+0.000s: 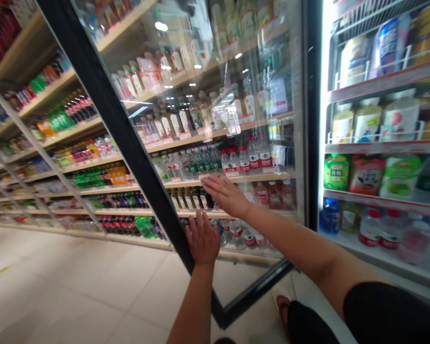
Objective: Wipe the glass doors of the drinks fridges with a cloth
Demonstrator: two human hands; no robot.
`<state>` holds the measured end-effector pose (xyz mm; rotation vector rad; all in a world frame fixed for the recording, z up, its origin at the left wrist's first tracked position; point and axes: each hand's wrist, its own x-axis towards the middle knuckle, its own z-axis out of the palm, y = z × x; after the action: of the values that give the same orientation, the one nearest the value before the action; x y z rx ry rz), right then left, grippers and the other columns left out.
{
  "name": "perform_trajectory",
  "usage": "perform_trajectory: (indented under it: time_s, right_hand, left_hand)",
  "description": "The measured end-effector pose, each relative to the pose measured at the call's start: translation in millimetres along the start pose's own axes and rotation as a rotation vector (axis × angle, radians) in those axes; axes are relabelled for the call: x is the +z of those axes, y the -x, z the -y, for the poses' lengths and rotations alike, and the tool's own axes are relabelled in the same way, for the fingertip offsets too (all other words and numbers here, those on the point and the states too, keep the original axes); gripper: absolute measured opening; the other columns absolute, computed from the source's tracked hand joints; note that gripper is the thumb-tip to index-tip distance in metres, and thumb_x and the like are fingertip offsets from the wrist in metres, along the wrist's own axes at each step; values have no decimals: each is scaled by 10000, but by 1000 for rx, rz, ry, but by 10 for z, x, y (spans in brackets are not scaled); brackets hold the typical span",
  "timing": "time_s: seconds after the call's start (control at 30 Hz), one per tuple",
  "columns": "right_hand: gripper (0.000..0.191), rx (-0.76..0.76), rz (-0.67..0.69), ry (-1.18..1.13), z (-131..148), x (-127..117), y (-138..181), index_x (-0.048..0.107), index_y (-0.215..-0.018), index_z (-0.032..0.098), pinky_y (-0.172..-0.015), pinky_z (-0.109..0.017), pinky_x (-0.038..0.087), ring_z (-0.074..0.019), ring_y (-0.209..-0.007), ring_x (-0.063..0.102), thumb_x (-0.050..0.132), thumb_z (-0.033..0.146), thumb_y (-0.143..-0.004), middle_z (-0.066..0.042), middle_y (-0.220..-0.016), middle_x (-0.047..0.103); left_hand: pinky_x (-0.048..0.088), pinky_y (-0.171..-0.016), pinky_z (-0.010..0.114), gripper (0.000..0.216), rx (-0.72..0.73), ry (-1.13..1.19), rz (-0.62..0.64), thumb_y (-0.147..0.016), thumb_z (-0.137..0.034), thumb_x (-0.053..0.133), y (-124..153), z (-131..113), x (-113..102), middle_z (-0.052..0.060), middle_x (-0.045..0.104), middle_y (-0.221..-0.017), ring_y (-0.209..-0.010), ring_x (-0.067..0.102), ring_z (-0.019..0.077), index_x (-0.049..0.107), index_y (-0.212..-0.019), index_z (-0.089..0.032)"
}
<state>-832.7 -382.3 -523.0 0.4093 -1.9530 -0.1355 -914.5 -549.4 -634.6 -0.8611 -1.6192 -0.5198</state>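
Note:
A glass fridge door (208,62) with a black frame stands swung out in front of me. My left hand (202,237) lies at the door's left frame edge, fingers stretched out and pointing up. Slightly higher and to the right, my right hand (226,195) is held flat with its fingers extended, at or very near the glass pane. Neither hand has anything in it. Whether the right palm presses on the glass I cannot tell. Through the pane show water bottles with red labels (253,157) on wooden shelves.
On the right is the lit fridge interior with several racks of bottles and pouches, among them a green pouch (336,173). Long wooden shelves (89,160) of drinks run along the left. Below are a pale tiled floor (93,282) and my sandalled foot (283,308) near the door's lower corner.

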Motion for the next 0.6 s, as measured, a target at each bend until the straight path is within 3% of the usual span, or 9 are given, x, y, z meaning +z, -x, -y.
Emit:
perform_trajectory:
  time_s: [0.1,0.2,0.27,0.33,0.4,0.43,0.5,0.6]
  right_hand:
    - [532,-146,111,-22,138,47,678,428,-1527,231,-1250,-372,298,-167,-1484,373,438,139,-1003,-42,-1506,537]
    - [511,-224,152,-30,5,-62,916,468,-1495,269,-1232,-299,316,-114,-1442,432,428,128,-1005,4,-1455,592]
    - [552,-107,79,1,-175,-146,770,415,-1531,238,-1242,-385,307,-143,-1494,348,407,110,-994,-44,-1501,545]
    - [611,174,-112,55,-322,-180,480,339,-1571,207,-1249,-485,274,-181,-1541,236,374,83,-973,-96,-1567,456]
    - [655,405,-291,101,-348,-142,163,300,-1588,202,-1254,-518,245,-190,-1559,168,347,59,-951,-108,-1603,394]
    - [663,438,-327,111,-302,-101,19,297,-1589,198,-1256,-518,235,-191,-1562,150,341,51,-944,-109,-1608,386]
    - [642,325,-265,100,-114,-1,-231,329,-1577,194,-1256,-497,233,-189,-1563,147,357,58,-950,-103,-1596,409]
    - [546,-42,-19,59,226,96,-530,431,-1522,235,-1260,-421,232,-151,-1545,217,387,99,-996,-50,-1579,447]
  left_hand:
    - [222,-1219,572,667,-19,26,19,-967,-300,584,8,4,9,196,399,-1558,-1497,295,349,327,-1561,-142]
    - [226,-1218,578,686,-9,-17,22,-965,-301,584,-2,3,13,204,395,-1558,-1496,292,354,304,-1570,-139]
    - [230,-1216,586,707,1,-37,10,-962,-292,589,-19,-3,8,212,394,-1555,-1504,269,357,281,-1577,-129]
    - [236,-1216,588,722,13,-44,-9,-956,-288,600,-37,-11,-2,213,394,-1554,-1511,244,359,272,-1579,-125]
    - [242,-1216,585,727,25,-52,-21,-953,-286,607,-44,-14,-11,212,395,-1554,-1514,234,358,273,-1578,-122]
    - [244,-1216,585,726,30,-57,-22,-952,-283,608,-42,-12,-11,215,394,-1554,-1515,231,357,276,-1576,-118]
    - [248,-1213,591,718,36,-71,-16,-949,-277,609,-25,3,-3,224,396,-1551,-1516,223,359,288,-1568,-106]
    - [244,-1208,611,678,43,-68,-11,-945,-278,611,15,41,25,241,419,-1533,-1518,208,369,345,-1538,-87]
